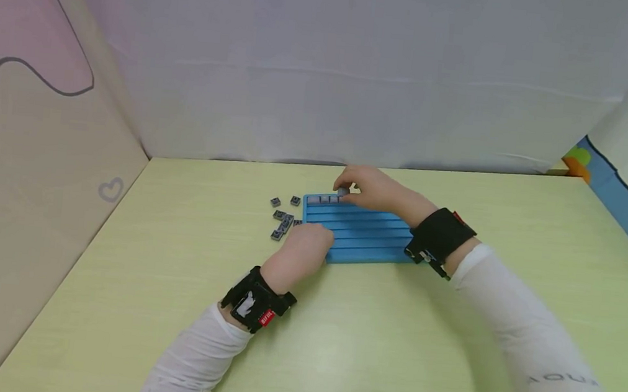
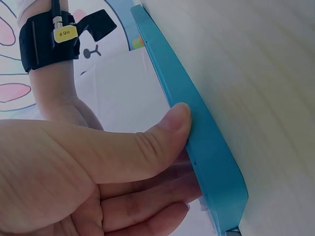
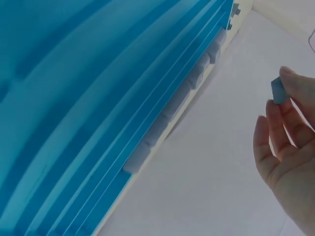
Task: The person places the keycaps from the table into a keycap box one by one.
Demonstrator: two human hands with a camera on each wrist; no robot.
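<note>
A blue grooved tray (image 1: 363, 234) lies on the yellow-green table (image 1: 335, 335). Several grey tiles sit in its far groove (image 1: 323, 199). My right hand (image 1: 367, 188) hovers over the far edge of the tray and pinches one small grey tile (image 1: 342, 191) between its fingertips; the right wrist view shows that tile (image 3: 278, 91) held above the filled groove (image 3: 172, 105). My left hand (image 1: 305, 248) rests at the tray's near left corner, thumb (image 2: 167, 129) pressed against the blue edge (image 2: 211, 147), fingers lying under or beside it.
Several loose grey tiles (image 1: 283, 218) lie scattered on the table just left of the tray. Fabric walls close in the back and both sides. Bare tabletop stretches in front of the tray and to its right.
</note>
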